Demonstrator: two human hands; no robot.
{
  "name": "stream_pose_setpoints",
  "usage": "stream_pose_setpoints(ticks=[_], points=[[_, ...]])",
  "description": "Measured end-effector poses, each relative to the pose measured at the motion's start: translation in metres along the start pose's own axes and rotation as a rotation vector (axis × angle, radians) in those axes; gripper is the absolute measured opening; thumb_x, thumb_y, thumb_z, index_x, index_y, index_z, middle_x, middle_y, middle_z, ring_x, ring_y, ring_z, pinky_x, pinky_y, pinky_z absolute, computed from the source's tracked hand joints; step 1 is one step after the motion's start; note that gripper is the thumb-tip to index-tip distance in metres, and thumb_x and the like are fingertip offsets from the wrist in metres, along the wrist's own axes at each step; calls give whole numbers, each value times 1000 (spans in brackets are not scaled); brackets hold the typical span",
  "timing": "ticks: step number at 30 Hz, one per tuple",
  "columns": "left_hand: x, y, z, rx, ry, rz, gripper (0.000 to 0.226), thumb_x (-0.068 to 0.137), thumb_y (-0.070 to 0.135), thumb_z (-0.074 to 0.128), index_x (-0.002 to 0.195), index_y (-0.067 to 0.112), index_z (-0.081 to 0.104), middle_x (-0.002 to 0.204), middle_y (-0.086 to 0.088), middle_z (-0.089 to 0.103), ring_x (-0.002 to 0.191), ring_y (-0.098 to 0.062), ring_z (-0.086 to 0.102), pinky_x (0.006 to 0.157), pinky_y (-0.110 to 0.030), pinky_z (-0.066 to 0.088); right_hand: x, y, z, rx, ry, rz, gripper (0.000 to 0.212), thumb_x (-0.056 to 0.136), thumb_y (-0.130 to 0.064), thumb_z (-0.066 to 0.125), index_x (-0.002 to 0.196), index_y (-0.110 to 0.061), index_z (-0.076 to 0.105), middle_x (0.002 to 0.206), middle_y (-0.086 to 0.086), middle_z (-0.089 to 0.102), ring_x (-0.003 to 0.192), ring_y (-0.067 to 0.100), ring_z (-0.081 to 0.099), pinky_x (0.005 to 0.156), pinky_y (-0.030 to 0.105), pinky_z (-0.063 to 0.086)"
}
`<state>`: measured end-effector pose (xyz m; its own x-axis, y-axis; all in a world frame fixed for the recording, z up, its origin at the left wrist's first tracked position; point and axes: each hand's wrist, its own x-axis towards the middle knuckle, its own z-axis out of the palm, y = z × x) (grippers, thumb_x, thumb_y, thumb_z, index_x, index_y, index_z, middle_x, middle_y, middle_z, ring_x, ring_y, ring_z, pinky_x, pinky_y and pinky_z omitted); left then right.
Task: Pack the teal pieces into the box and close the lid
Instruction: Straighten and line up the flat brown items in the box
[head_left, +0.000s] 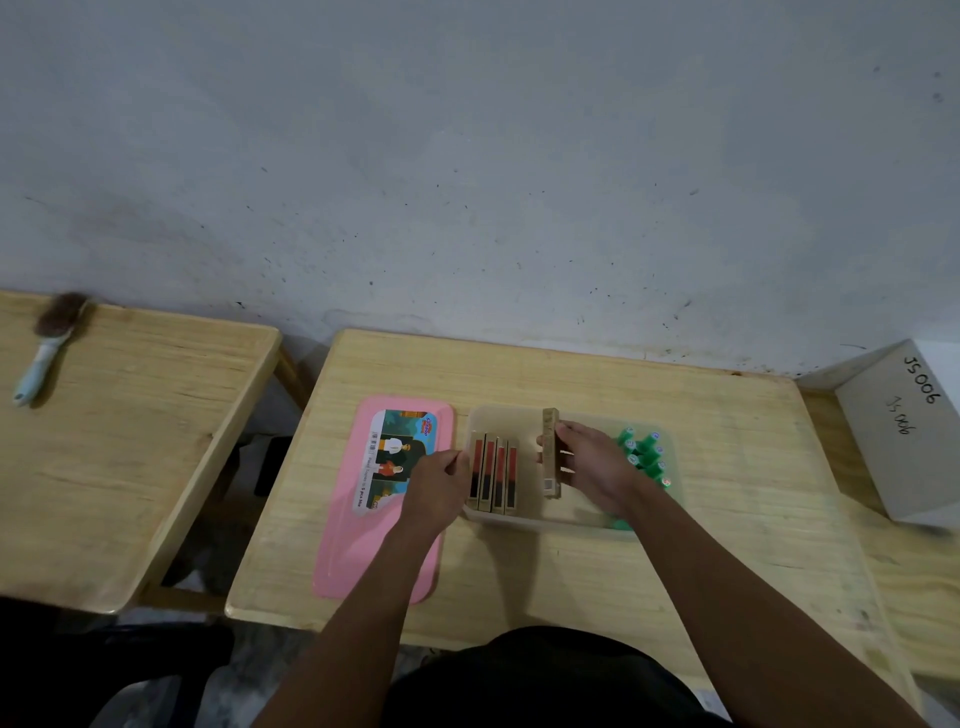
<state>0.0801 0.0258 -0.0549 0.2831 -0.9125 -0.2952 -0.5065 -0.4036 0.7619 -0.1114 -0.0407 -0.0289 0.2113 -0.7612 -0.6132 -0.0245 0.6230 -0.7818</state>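
Here's the box (511, 415), translucent and open on the table (571, 374). The right hand (592, 467) is over its middle and clamped on a slim carton (550, 452), thumb on one face and fingers on the other, holding it upright with its top above the rim. Along the box's left wall, 4 matching cartons (493, 473) stand on edge in a tight row. The left hand (436, 488) is against the outside of that left wall, knuckles up. I can't tell whether its fingers hook the rim or only press on it, but it looks like a steadying hand. The teal pieces (644, 454) are bunched at the box's right end, inside the walls as far as I can see, though the right forearm hides part of that corner. The pink lid (374, 545) lies flat just left of the box, label up, so it isn't on yet. My read is that the packing is well along. What's left is to seat the held carton beside its 4 neighbours, check for stray teal pieces, then bring the lid across and press it shut.
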Motion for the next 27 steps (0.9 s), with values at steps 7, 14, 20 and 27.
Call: stream_pose_setpoints(ticks=[7,14,20,27], points=[[0,-1,0,-7,-3,9,36,100,21,43,70,6,55,57,3,47,53,-6,45,52,-16,35,2,5,6,219,-1,103,35,104,-32,36,123,-9,53,81,4,59,58,12,47,47,23,33],[0,-1,0,-10,0,10,36,100,22,43,70,6,56,57,4,48,53,-5,45,51,-16,34,1,7,11,174,-8,106,41,96,-45,53,119,-11,55,84,1,49,55,8,41,46,22,30],[1,-3,1,-28,-5,6,35,100,22,43,76,2,60,60,3,52,56,-6,49,53,-17,39,2,10,9,251,-14,123,43,102,-39,40,118,-6,62,78,1,50,66,12,50,49,23,40],[1,-3,1,-38,-1,9,38,100,22,43,65,8,53,57,1,48,54,-8,44,52,-19,36,4,14,8,152,62,151,36,103,-37,36,114,-12,60,74,-2,50,54,8,41,43,20,33]])
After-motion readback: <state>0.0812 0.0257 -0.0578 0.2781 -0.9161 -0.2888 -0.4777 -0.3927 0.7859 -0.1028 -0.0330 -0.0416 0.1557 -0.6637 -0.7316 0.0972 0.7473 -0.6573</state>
